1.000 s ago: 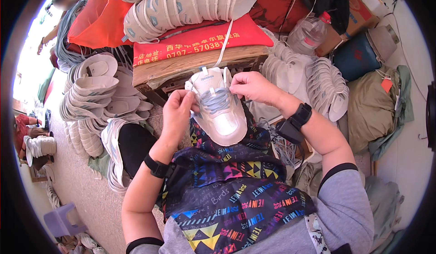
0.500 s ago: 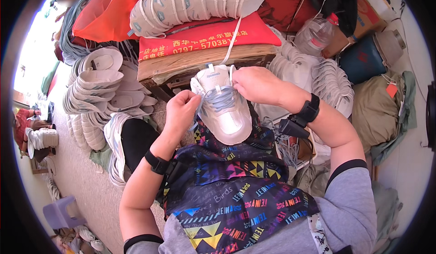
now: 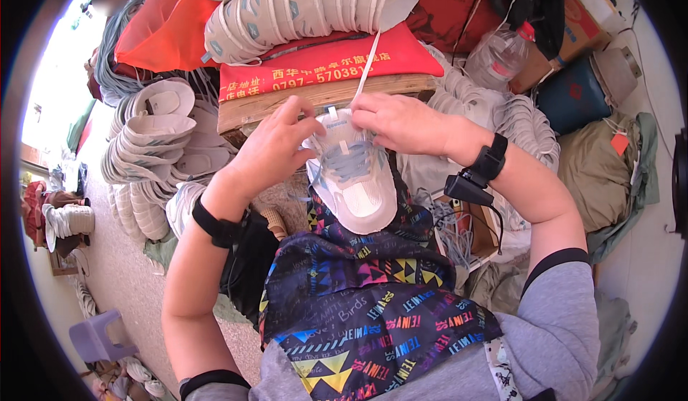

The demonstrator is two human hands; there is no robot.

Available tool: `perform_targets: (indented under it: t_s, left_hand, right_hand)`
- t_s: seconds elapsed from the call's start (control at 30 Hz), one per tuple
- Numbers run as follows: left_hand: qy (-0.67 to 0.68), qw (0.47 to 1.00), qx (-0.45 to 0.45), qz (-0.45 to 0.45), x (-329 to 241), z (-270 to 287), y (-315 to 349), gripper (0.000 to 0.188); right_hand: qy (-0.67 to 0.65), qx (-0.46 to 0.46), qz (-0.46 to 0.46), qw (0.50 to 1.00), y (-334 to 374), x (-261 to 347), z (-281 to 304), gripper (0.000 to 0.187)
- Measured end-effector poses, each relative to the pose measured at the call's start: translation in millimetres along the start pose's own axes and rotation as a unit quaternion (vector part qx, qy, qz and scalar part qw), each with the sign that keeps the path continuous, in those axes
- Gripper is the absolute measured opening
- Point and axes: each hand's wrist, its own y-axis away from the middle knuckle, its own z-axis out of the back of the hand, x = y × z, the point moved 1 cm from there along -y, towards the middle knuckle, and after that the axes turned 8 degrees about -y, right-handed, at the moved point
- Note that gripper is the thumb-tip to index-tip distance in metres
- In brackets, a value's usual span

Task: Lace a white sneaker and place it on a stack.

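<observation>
A white shoe upper [image 3: 360, 204], laced with pale blue shoelace [image 3: 342, 166], lies toe toward me against my patterned apron [image 3: 373, 315]. At the left of its collar is my left hand [image 3: 276, 139], fingers bent and closed on the edge. My right hand [image 3: 401, 123] pinches the collar's right edge beside the tongue [image 3: 335, 124]. A white strip [image 3: 368, 64] runs from the stacked uppers down to the right fingers; its lower end is hidden there. A loose end of blue lace hangs by the upper's left side.
Ahead stands a wooden block [image 3: 244, 113] under a red printed cloth [image 3: 322, 75], topped by a row of nested uppers [image 3: 308, 14]. More stacked uppers [image 3: 147, 139] sit at left and behind my right hand. A plastic bottle [image 3: 498, 57] and blue canister [image 3: 573, 100] are at right.
My left hand has left the blue lace at the upper's side and moved up to the collar. My right hand has shifted slightly left and up along the collar.
</observation>
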Motion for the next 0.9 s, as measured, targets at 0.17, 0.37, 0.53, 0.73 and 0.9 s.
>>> perform_targets:
  t_s: [0.17,0.37,0.53,0.73,0.9]
  left_hand:
    - [0.032,0.989,0.141,0.019,15.5,-3.4,-2.4,0.024]
    - [0.116,0.989,0.089,0.029,24.4,-20.4,14.0,0.015]
    - [0.153,0.985,0.025,0.081,22.3,-37.9,20.7,0.013]
    - [0.268,0.945,0.036,0.182,20.6,-50.7,25.9,0.015]
    - [0.332,0.906,-0.077,0.25,6.7,-69.7,30.2,0.013]
  right_hand:
    - [-0.03,0.104,-0.046,0.993,3.9,-10.0,-2.8,0.032]
    - [-0.085,0.087,-0.088,0.989,15.8,-9.3,-5.5,0.027]
    - [-0.046,0.058,-0.127,0.989,20.9,-7.6,-10.1,0.026]
    - [-0.124,0.038,-0.146,0.981,21.7,-21.8,-22.1,0.02]
    - [-0.268,-0.03,-0.172,0.947,17.0,-26.1,-42.8,0.018]
